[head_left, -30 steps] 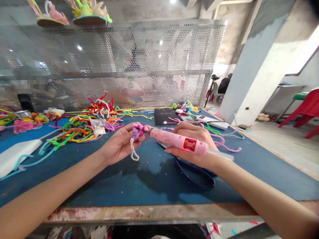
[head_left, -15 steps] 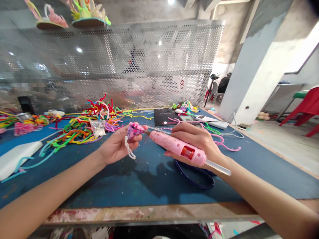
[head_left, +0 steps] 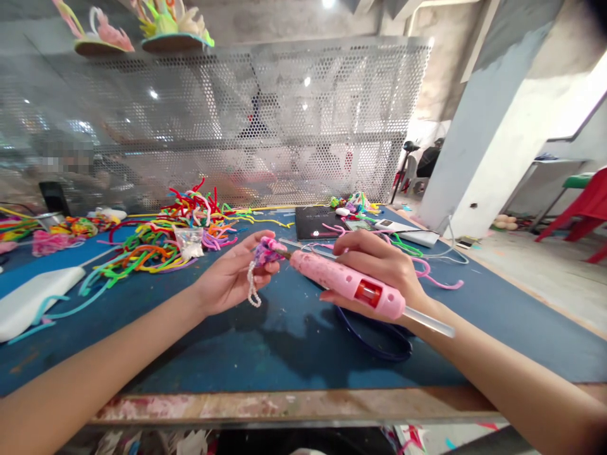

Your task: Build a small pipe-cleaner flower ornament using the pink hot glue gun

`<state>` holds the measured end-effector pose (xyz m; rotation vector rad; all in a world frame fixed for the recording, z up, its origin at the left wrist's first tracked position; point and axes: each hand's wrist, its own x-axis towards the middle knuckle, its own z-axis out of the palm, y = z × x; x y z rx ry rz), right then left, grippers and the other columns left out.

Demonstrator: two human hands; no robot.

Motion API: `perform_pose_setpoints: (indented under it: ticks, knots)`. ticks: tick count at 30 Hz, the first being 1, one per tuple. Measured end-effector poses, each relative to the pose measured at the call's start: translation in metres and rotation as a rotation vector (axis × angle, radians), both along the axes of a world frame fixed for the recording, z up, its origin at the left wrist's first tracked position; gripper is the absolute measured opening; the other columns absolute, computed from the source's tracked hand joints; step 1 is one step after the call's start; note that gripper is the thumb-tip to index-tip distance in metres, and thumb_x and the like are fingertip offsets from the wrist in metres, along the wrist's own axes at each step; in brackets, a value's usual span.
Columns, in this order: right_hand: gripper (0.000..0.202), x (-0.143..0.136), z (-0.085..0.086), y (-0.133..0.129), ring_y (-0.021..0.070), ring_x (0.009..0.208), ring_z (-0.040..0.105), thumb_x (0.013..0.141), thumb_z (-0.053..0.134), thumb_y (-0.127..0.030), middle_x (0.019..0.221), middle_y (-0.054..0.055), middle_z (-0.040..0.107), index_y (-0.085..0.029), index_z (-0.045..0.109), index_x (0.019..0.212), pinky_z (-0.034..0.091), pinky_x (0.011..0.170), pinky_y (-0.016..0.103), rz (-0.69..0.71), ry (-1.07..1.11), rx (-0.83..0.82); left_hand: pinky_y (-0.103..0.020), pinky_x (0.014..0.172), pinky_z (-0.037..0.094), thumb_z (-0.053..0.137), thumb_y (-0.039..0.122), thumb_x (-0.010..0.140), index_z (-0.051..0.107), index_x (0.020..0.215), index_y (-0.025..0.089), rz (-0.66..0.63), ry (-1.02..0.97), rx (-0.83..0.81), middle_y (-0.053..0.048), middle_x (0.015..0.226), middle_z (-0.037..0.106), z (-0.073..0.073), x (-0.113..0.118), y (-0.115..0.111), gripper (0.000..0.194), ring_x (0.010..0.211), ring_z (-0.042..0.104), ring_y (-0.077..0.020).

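Observation:
My left hand (head_left: 232,272) is closed on a small pink and purple fuzzy piece (head_left: 268,251), its fingertips pinching it from the far side. A loop of white beads (head_left: 253,285) dangles from that piece. In my right hand (head_left: 379,262) is a pink hot glue gun (head_left: 341,278), with a clear glue stick (head_left: 429,321) poking out of its rear end. The gun's nozzle points left and meets the right side of the fuzzy piece; whether glue is coming out cannot be made out. Below the gun, a dark blue cord loop (head_left: 374,344) lies on the table.
On the blue table (head_left: 199,354), colourful pipe cleaners (head_left: 142,246) lie heaped at the left, with a small clear bag (head_left: 188,243) among them. A white box (head_left: 38,300) sits further left. A black flat case (head_left: 313,222) lies behind my hands, before a perforated metal screen (head_left: 284,126).
Both hands, the fuzzy piece and the glue gun have shifted slightly right in view. The nozzle now sits closer against the piece, and the gun is turned a little. Both grips stay the same.

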<state>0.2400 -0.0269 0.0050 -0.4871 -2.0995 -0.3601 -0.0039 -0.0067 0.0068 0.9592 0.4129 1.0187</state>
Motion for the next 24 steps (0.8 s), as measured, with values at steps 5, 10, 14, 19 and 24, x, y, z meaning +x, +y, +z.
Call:
perform_pose_setpoints:
  ticks: [5, 10, 14, 19, 24]
  knots:
    - [0.023, 0.0004, -0.0038, 0.002, 0.0141, 0.071, 0.059, 0.076, 0.067, -0.037, 0.087, 0.011, 0.059, -0.015, 0.06, 0.074, 0.048, 0.061, 0.023, -0.029, -0.001, -0.009, -0.016, 0.055, 0.052, 0.07, 0.02, 0.075, 0.068, 0.1, 0.013, 0.037, 0.084, 0.028, -0.008, 0.089, 0.069, 0.001, 0.0011, -0.0022, 0.026, 0.07, 0.065, -0.0133]
    - [0.022, 0.0006, -0.0056, 0.0021, 0.0135, 0.071, 0.057, 0.076, 0.066, -0.037, 0.09, 0.01, 0.058, -0.017, 0.059, 0.075, 0.047, 0.061, 0.023, -0.05, -0.013, -0.052, -0.017, 0.071, 0.053, 0.076, 0.014, 0.069, 0.069, 0.104, 0.018, 0.137, 0.166, 0.134, -0.003, 0.091, 0.07, -0.003, 0.0006, -0.0008, 0.037, 0.075, 0.066, -0.0113]
    - [0.021, -0.0002, -0.0027, 0.0029, 0.0159, 0.075, 0.059, 0.077, 0.066, -0.034, 0.086, 0.011, 0.058, -0.015, 0.059, 0.074, 0.049, 0.062, 0.025, -0.035, -0.012, -0.074, -0.018, 0.075, 0.053, 0.077, 0.012, 0.067, 0.07, 0.104, 0.019, 0.211, 0.218, 0.222, -0.003, 0.092, 0.07, -0.0032, 0.0003, 0.0011, 0.038, 0.074, 0.065, -0.01]
    - [0.018, -0.0016, 0.0022, 0.0035, 0.0167, 0.081, 0.06, 0.082, 0.061, -0.035, 0.08, 0.007, 0.059, -0.019, 0.058, 0.073, 0.051, 0.07, 0.028, -0.015, 0.01, -0.095, -0.019, 0.071, 0.053, 0.078, 0.011, 0.065, 0.07, 0.104, 0.021, 0.241, 0.267, 0.303, -0.002, 0.088, 0.07, -0.0012, -0.0019, 0.002, 0.04, 0.072, 0.066, -0.0114]
    - [0.02, -0.002, 0.0036, 0.0048, 0.0179, 0.084, 0.06, 0.082, 0.062, -0.036, 0.074, 0.005, 0.058, -0.019, 0.058, 0.072, 0.051, 0.071, 0.029, -0.007, 0.028, -0.059, -0.019, 0.068, 0.053, 0.078, 0.011, 0.065, 0.071, 0.102, 0.021, 0.263, 0.282, 0.322, -0.002, 0.086, 0.071, -0.0023, -0.0026, 0.0024, 0.039, 0.07, 0.067, -0.0122]
